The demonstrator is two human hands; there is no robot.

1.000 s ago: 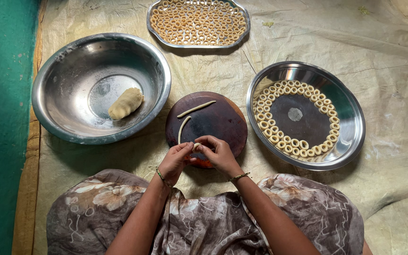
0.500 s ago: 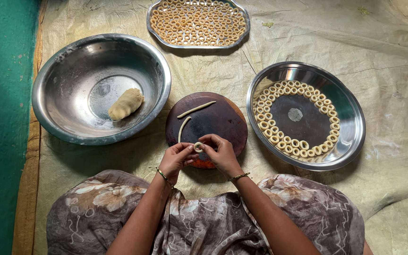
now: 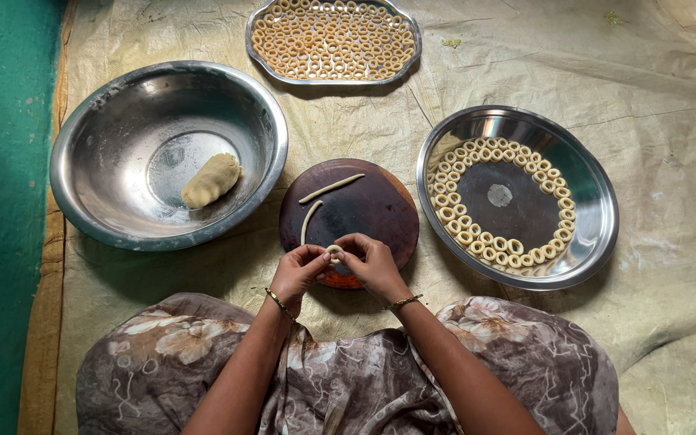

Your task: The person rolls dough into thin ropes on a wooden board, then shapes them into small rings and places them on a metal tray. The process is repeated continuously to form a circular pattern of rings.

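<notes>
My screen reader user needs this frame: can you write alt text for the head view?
Both hands, left hand and right hand, pinch a small dough ring over a round wooden board bearing two dough strips. A steel bowl holds a dough lump; a round steel plate and an upper tray hold finished rings.
</notes>
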